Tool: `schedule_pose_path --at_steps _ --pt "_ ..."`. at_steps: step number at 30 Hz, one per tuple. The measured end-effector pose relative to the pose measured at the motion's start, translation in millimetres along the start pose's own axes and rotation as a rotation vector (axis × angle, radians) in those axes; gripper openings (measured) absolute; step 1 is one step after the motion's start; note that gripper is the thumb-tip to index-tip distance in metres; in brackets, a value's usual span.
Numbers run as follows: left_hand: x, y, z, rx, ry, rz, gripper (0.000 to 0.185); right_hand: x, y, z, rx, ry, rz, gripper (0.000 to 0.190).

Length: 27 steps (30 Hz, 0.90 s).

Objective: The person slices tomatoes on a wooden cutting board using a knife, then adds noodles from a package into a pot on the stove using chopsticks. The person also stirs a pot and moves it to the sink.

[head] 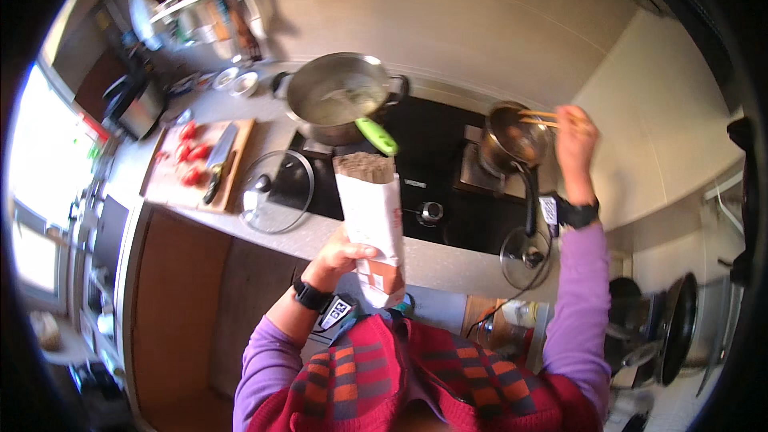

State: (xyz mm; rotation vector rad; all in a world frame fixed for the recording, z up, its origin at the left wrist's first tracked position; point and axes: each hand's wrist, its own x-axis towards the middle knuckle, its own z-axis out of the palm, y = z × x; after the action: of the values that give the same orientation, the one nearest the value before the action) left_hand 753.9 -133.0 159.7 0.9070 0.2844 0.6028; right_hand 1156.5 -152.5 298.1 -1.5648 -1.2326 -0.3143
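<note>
My left hand (pixel 347 253) grips a white paper packet (pixel 375 210) near its lower end. Greyish-brown dried noodles (pixel 363 167) stick out of the packet's torn top. With my right hand (pixel 576 135) I hold a pair of wooden chopsticks (pixel 540 118), their tips over a small saucepan (pixel 515 132) on the right of the hob. Something brownish lies in that saucepan, too blurred to name. A large two-handled steel pot (pixel 339 93) stands on the left burner with pale liquid inside. The green handle (pixel 378 137) of a utensil leans out over its rim.
On the left, a wooden cutting board (pixel 162 177) bears cut tomatoes (pixel 191 153) and a kitchen knife (pixel 221 150). One glass lid (pixel 279 192) overlaps the black hob's (pixel 438 126) left edge; a smaller glass lid (pixel 522 258) lies at its front right. Small bowls (pixel 244 84) stand near the wall.
</note>
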Motion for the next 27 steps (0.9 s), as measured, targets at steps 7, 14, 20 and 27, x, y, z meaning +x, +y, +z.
schedule_pose_path --at_steps 7,14,20,27 --pt "-43 15 -19 -0.094 0.029 0.064 0.072 -18 -83 -22 0.025 0.323 -0.134 0.015" --pt "-147 55 -71 -0.154 0.039 0.146 0.08 -104 -281 4 0.236 0.104 -0.515 0.018" --pt "-272 99 -129 -0.066 0.045 0.171 0.075 -203 -428 131 0.362 -0.639 -0.612 0.033" --pt "-380 142 -163 0.011 0.121 0.246 0.074 -260 -538 231 0.569 -0.965 -0.873 0.047"
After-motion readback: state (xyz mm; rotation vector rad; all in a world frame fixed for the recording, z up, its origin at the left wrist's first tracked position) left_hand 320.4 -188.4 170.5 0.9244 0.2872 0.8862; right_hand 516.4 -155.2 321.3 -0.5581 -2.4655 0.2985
